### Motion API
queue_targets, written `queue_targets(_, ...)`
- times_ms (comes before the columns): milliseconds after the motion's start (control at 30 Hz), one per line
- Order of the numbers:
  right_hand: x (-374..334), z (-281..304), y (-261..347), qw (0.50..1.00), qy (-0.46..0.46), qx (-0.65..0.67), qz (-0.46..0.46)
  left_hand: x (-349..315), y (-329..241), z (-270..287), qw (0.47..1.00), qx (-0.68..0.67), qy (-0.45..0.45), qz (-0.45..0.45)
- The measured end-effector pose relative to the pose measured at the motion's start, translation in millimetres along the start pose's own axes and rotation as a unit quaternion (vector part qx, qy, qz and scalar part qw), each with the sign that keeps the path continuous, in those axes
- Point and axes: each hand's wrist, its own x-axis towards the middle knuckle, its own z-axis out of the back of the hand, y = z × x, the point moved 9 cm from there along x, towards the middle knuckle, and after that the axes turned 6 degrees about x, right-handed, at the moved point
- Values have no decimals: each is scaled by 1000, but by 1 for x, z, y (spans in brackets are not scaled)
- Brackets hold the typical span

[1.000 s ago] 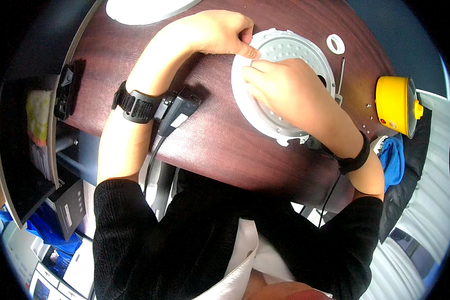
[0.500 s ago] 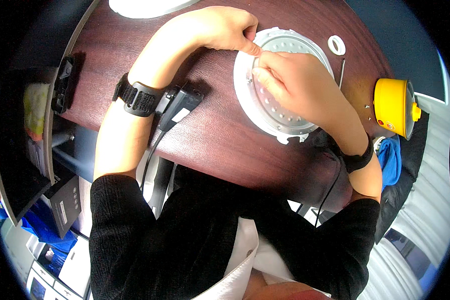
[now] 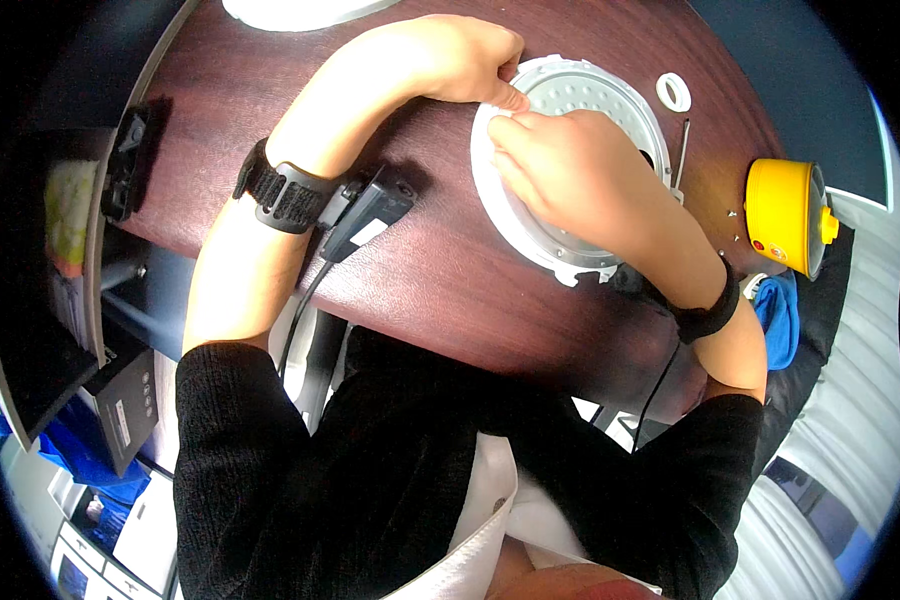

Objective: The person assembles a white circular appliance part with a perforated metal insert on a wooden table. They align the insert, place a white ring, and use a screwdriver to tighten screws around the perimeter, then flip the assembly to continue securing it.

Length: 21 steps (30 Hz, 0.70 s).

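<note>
On the table lies a round, dimpled metal lid (image 3: 592, 95) with a white rim (image 3: 486, 195) that has small tabs on its edge. My left hand (image 3: 470, 62) reaches round its far left side, thumb and fingers closed on the rim. Over the middle of the lid bends my right hand (image 3: 580, 165), its curled fingers pinched against the left part of the rim, close to my left thumb. The right hand covers much of the metal, and its fingertips are partly hidden. Between the hand and the right rim, a small dark spot shows.
A white ring (image 3: 673, 92) and a thin metal rod (image 3: 683, 150) lie right of the lid. Farther right stands a yellow lidded pot (image 3: 778, 215), with tiny metal bits beside it. A black corded device (image 3: 370, 215) sits by my left wrist. A white object (image 3: 305, 10) is at the far edge.
My right hand has slid left across the lid to its rim, uncovering a dark spot at the right. My left hand and the lid have shifted slightly right.
</note>
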Motion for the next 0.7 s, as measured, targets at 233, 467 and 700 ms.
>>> queue_targets(233,0,-7,-5,1000,16,-12,-17,-18,-14,20,999,-47,22,-15)
queue_targets(467,-3,-7,-8,996,32,52,-58,-17,-15,19,999,-31,21,-30)
queue_targets(700,0,1,-11,995,-6,91,-44,-17,-12,20,998,-44,34,1)
